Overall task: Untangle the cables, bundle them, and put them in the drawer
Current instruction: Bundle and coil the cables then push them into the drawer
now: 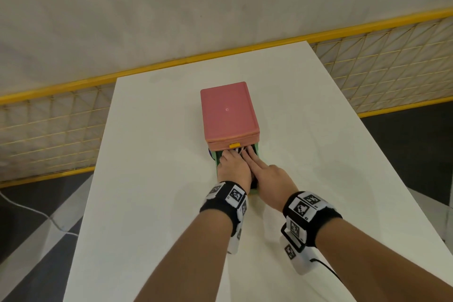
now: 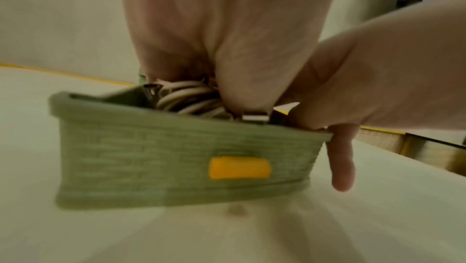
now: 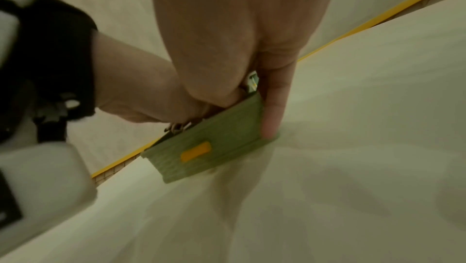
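Note:
A pink drawer box [image 1: 229, 110] stands mid-table with its green lower drawer [image 1: 215, 156] pulled out toward me. Both hands reach into it. My left hand [image 1: 230, 157] comes down on a coil of white cables [image 2: 186, 98] inside the drawer, thumb and fingers curled around the coil. A metal plug [image 2: 254, 117] sticks up at the drawer's front rim. My right hand [image 1: 252, 158] lies beside the left, its fingers straight and pressing into the drawer. Its thumb [image 2: 340, 157] hangs outside the drawer's right wall. The drawer front [image 3: 227, 143] carries a yellow handle [image 2: 239, 167].
The white table [image 1: 152, 154] is bare around the box. A yellow wire fence [image 1: 49, 117] runs behind it along a white wall. A thin white cord [image 1: 29, 211] lies on the dark floor at the left. The upper pink drawer has its own yellow tab [image 1: 234, 146].

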A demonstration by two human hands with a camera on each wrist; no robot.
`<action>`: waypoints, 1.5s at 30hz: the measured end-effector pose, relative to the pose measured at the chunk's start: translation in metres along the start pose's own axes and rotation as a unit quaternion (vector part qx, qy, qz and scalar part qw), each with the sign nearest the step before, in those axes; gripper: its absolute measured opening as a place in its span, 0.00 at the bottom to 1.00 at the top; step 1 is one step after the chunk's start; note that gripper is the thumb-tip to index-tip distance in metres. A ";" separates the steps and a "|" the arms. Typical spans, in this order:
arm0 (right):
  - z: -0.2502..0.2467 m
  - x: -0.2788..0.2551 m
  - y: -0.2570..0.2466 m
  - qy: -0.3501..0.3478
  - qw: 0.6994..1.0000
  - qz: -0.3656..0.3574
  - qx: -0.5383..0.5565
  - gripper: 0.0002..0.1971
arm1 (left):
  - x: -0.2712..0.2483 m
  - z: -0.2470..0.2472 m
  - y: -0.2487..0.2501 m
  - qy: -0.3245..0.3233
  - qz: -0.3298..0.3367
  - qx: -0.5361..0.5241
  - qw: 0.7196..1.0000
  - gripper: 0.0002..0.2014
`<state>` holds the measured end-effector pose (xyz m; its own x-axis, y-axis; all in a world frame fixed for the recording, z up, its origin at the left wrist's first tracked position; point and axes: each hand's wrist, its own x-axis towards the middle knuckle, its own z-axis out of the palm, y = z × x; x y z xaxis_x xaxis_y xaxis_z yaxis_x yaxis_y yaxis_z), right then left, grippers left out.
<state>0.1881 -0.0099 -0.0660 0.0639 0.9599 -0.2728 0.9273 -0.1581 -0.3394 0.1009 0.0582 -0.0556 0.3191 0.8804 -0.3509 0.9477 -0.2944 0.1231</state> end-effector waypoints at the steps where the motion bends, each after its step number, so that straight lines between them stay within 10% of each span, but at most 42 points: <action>1: 0.002 0.000 0.001 -0.003 1.000 0.007 0.000 0.41 | 0.000 -0.001 -0.003 -0.007 0.002 -0.001 1.000 0.26; 6: 0.002 0.008 -0.004 -0.013 1.000 0.014 -0.017 0.38 | -0.004 0.009 -0.019 -0.006 0.049 -0.049 0.998 0.47; 13: 0.012 0.003 0.005 0.051 0.998 -0.007 0.046 0.38 | 0.019 0.042 -0.010 0.025 0.063 -0.092 0.993 0.14; 16: 0.012 -0.002 0.007 0.064 0.993 0.010 0.094 0.33 | -0.003 0.013 -0.013 -0.091 0.044 -0.076 0.992 0.19; 19: 0.013 -0.002 0.007 0.064 0.994 0.002 0.090 0.28 | -0.002 0.003 -0.030 -0.032 0.108 -0.178 0.978 0.38; 23: 0.013 -0.003 0.006 0.096 0.995 -0.012 -0.003 0.16 | -0.031 -0.007 -0.045 0.049 0.170 -0.258 0.950 0.24; 26: 0.014 -0.009 0.004 0.183 0.983 -0.025 0.005 0.05 | -0.043 0.010 -0.036 0.069 0.218 -0.174 0.958 0.24; 30: 0.012 -0.018 0.001 0.259 0.951 -0.032 0.168 0.16 | -0.045 0.031 -0.027 0.094 0.291 -0.015 0.952 0.32; 36: 0.004 -0.015 0.006 0.094 0.989 -0.080 0.075 0.32 | -0.040 0.016 -0.038 0.141 0.249 -0.255 0.923 0.14; 45: 0.001 -0.012 -0.014 -0.011 0.980 -0.106 -0.166 0.33 | -0.032 0.027 -0.057 0.195 0.279 -0.042 0.939 0.12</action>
<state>0.1741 -0.0197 -0.0587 -0.1483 0.9572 -0.2486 0.9880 0.1321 -0.0806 0.0364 0.0365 -0.0762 0.7241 0.6719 0.1556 0.6244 -0.7344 0.2659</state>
